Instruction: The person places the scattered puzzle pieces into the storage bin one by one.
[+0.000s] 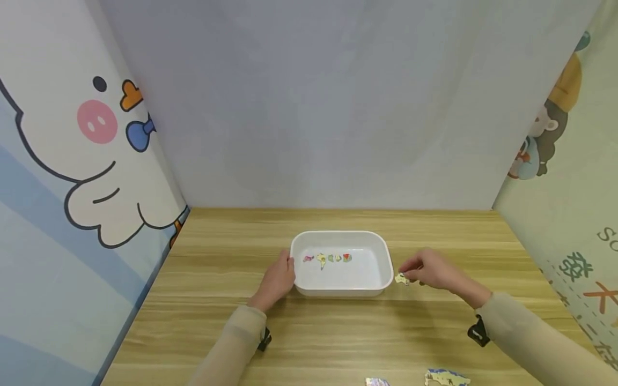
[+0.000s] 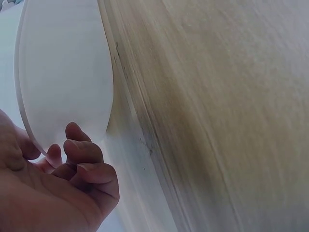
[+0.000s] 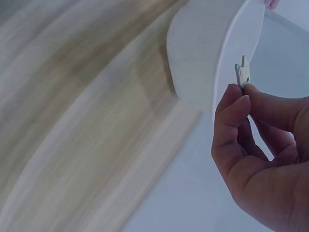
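Note:
A white rectangular plastic basin [image 1: 341,292] rests on the wooden table, with several small colourful flat pieces in a row on its floor, among them a yellow piece [image 1: 322,260] and a red-and-green piece [image 1: 347,258]. My left hand [image 1: 279,279] grips the basin's left end, thumb over the rim and fingers bent against the outer wall. Just off the right end, my right hand [image 1: 431,271] pinches a small yellow-and-blue puzzle piece [image 1: 401,279] between thumb and fingertips. In the right wrist view this puzzle piece [image 3: 243,72] stands up edge-on from the fingertips.
Close to the front of the head view lie a larger yellow-and-blue piece [image 1: 446,377] and a purplish piece [image 1: 376,381] on the table [image 1: 328,343]. A grey-white curtain [image 1: 309,107] hangs behind the table, with printed cloth on both sides.

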`<state>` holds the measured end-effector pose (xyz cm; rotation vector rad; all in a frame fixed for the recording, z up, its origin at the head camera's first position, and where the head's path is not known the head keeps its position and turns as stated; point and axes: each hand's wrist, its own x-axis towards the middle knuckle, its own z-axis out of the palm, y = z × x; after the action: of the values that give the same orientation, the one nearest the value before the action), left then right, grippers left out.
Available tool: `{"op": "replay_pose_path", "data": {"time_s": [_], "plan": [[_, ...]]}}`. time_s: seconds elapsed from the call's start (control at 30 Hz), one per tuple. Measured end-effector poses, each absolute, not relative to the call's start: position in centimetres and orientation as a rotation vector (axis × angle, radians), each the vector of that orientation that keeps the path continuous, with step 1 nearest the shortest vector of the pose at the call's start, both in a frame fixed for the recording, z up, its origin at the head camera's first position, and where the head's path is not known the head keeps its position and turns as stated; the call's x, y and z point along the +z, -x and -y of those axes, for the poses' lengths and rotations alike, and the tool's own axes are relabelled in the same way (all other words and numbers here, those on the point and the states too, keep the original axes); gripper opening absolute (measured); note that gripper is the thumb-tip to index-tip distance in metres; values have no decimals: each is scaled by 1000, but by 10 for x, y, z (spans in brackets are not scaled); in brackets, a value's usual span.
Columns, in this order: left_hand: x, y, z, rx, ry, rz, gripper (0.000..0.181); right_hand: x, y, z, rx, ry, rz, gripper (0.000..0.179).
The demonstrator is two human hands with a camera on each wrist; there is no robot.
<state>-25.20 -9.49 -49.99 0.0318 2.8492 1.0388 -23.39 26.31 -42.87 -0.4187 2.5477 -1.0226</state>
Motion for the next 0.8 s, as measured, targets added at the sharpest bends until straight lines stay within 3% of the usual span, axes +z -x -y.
{"op": "replay_pose_path", "data": {"time_s": [0.8], "plan": [[-505, 252, 97, 1114, -19, -2856, 15, -426, 284, -220, -955, 298, -2589, 12]]}}
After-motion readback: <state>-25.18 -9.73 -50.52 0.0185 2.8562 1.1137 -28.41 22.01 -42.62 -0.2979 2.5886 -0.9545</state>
